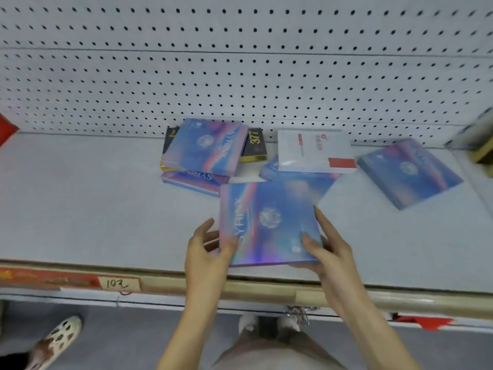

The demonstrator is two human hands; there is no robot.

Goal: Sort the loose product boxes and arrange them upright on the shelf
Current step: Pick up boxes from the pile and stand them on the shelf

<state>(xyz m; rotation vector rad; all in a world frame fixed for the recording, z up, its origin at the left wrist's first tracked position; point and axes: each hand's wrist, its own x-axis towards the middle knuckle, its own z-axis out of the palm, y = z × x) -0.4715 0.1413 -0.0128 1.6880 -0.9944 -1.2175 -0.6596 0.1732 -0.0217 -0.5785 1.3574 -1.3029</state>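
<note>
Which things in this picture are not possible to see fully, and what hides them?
Head view, black-and-gold box: partly covered by the blue-pink holographic box on it.
Head view, gold-edged object at right edge: cut off, blurred.
Head view, red object at left edge: cut off.
Head view, print on white box with red corner: too blurred.

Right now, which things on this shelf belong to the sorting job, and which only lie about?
Belong: held SYRINX box; SYRINX box on the left pile; SYRINX box at far right; white box; black-and-gold box; shelf.
Just lying about: handwritten price tag; pegboard; red object at left edge.
</note>
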